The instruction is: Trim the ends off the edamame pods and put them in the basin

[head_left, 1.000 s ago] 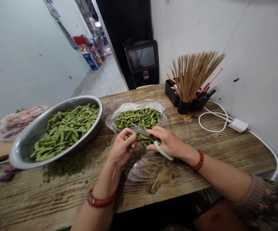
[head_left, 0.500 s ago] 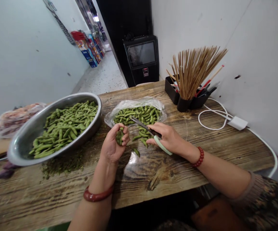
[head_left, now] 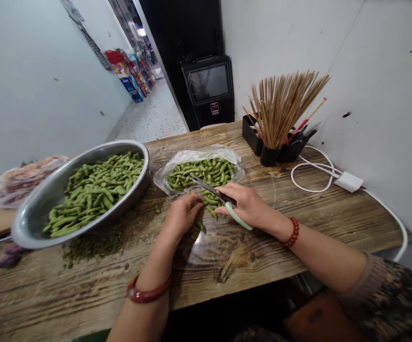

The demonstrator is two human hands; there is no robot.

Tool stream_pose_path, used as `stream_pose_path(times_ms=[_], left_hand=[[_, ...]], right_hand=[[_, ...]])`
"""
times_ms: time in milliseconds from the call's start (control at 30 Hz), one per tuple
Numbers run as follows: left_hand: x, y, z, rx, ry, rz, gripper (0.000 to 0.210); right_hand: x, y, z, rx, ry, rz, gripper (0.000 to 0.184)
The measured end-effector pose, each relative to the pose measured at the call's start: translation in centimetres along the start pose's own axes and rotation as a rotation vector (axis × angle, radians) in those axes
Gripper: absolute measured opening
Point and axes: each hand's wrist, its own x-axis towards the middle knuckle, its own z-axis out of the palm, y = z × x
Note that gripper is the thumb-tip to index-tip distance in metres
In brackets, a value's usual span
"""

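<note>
My left hand point(head_left: 182, 213), back turned up, rests low over the table with its fingers curled; the palm and whatever lies in it are hidden. By its fingertips lies a single edamame pod point(head_left: 201, 226). Scissors point(head_left: 234, 214) with pale green handles are in my right hand point(head_left: 243, 202), their blades slightly apart and pointing left over a clear plastic bag point(head_left: 183, 155). Edamame pods point(head_left: 206, 171) fill the open bag, and a few loose pods point(head_left: 211, 205) lie in front of it, partly behind the scissors.
A large metal basin point(head_left: 27, 223) of edamame pods stands at left, with green trimmings point(head_left: 91, 247) beneath its front edge. Wooden skewers point(head_left: 280, 109) stand in a black holder point(head_left: 270, 156) at the back right, beside a white cable and adapter point(head_left: 349, 181). Bagged food point(head_left: 27, 180) sits far left.
My left hand has turned from palm up, with edamame pods showing in its curled fingers, to palm down, and has reached toward the loose pods. My right hand and the scissors have hardly moved.
</note>
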Motion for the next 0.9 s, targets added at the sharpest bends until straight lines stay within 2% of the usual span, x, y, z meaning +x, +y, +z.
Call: stream_pose_path(times_ms=[100,200,333,467,567,700,900], left_hand=[[-0.2,0.1,0.0,0.082,-0.051,0.046,0.015],[-0.1,0.5,-0.1,0.055,0.002,0.053,0.009],[0.0,1.3,-0.7,-0.211,0.161,-0.045,0.006],[-0.3,2.3,-1.2,-0.673,0.102,-0.26,0.019],[-0.6,3.0,-1.2,-0.91,0.071,-0.325,0.027],[-0.6,3.4,-1.1,-1.028,0.087,-0.331,0.027],[-0.7,3.8,-1.0,-1.034,0.077,-0.301,0.029]], right_hand=[[0.0,0.1,0.1,0.004,0.001,0.0,0.043],[-0.1,0.2,0.2,0.019,0.0,-0.003,0.043],[0.0,0.0,0.1,0.015,0.014,0.005,0.042],[0.0,-0.2,0.0,0.007,0.021,0.022,0.044],[0.0,-0.2,0.0,0.007,0.013,0.021,0.047],[-0.1,-0.2,0.0,-0.01,-0.019,0.02,0.05],[-0.1,-0.4,-0.1,-0.044,-0.077,0.003,0.057]])
